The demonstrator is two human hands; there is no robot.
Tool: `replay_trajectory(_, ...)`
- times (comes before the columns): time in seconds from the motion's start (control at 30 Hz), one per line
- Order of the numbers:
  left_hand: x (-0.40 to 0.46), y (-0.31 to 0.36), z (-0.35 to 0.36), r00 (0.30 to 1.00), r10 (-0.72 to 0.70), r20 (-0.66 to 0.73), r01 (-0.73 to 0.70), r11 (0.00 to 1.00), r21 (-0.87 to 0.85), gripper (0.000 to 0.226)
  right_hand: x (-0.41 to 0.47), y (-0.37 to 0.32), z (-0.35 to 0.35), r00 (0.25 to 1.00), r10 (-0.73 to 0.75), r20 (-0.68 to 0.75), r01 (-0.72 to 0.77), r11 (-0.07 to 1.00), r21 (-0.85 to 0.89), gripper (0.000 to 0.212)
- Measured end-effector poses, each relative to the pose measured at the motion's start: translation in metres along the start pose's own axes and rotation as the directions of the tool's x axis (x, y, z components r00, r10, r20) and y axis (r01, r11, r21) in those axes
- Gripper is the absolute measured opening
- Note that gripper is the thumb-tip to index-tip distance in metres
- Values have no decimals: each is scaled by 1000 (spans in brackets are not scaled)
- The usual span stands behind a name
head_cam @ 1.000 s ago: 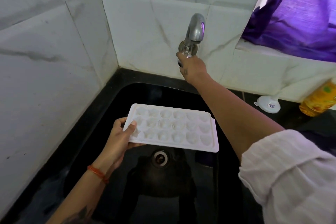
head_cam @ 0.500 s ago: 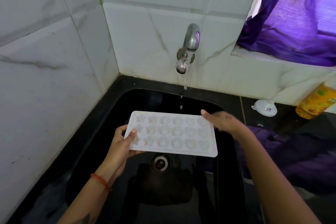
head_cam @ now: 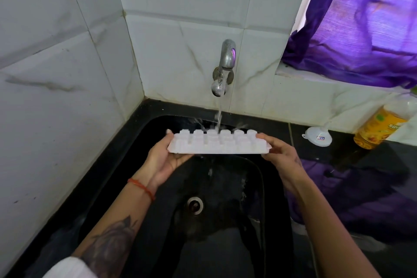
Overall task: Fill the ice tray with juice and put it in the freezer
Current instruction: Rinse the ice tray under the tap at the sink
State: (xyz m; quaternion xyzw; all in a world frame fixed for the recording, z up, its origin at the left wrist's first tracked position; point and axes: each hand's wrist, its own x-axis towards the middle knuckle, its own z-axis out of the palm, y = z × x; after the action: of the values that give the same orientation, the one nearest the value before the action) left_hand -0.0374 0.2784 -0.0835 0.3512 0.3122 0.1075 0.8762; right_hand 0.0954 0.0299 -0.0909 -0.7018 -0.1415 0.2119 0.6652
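The ice tray (head_cam: 217,143) is being held upside down over the black sink (head_cam: 140,156), directly below the wall tap (head_cam: 225,63), with the moulded undersides of its cells facing up. The water stream (head_cam: 219,113) is falling from the tap onto the rear row of cell backs and is splashing off to both sides. The tray is sitting roughly level, its long edge facing the person.

The left hand (head_cam: 162,160) is gripping the tray's left end, fingers (head_cam: 168,131) curling over the far edge and the palm under the near edge. The right hand (head_cam: 279,153) is gripping the right end, closed on the rim; how its thumb sits cannot be told. Both hands are closed on the tray and holding nothing else.

To the right of the sink, on the dark tabletop (head_cam: 352,160), a white funnel (head_cam: 317,136) is standing near the wall, and an orange juice bottle (head_cam: 379,128) is leaning further right. Purple cloth (head_cam: 352,189) is lying on the tabletop just beside the sink's right rim. A purple curtain (head_cam: 361,29) is hanging above and right of the tap. The drain (head_cam: 195,204) is sitting below the tray.

Judgement: this appears to be a rinse ahead of filling; no juice is in the tray yet.

Risks: wet plastic gripped only at its ends could be slipping and dropping into the sink. Splash deflecting off the cell backs could be wetting the nearby cloth and tabletop. Water left clinging in the cells would be diluting the juice unless shaken out.
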Motion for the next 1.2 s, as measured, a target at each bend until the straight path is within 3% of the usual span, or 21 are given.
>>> replay_trajectory(0.03,2,-2,4,1000,31,-1,-31,999,-45,36,0,0,-4,999,44,-10,-43,994,97,54)
replay_trajectory(0.1,7,-7,10,997,69,28,-66,995,-81,44,1,2,-10,990,133,-40,-115,946,304,52)
replay_trajectory(0.2,10,-16,21,987,84,137,-90,995,38,39,4,4,-17,966,211,-147,-109,854,509,36)
replay_trajectory(0.33,18,-20,27,986,85,146,-107,983,150,33,6,3,-20,956,161,-244,-74,941,331,35)
replay_trajectory(0.47,30,-17,21,996,86,25,-89,924,371,30,4,-16,-12,952,-59,-299,89,992,88,48)
replay_trajectory(0.63,43,-23,14,993,-7,-122,63,882,467,35,6,-57,16,935,-273,-226,217,945,-245,52)
replay_trajectory(0.77,43,-29,20,974,-150,-172,217,840,497,29,16,-73,32,925,-334,-180,249,893,-375,52)
replay_trajectory(0.87,40,-25,25,967,-166,-194,248,795,553,22,26,-68,22,934,-270,-233,164,906,-389,52)
replay_trajectory(1.07,32,4,25,972,103,-213,57,771,635,13,31,-7,-6,958,154,-242,-181,979,-97,53)
replay_trajectory(1.2,22,24,25,969,217,-119,-71,703,707,23,22,27,9,943,294,-155,-296,955,10,52)
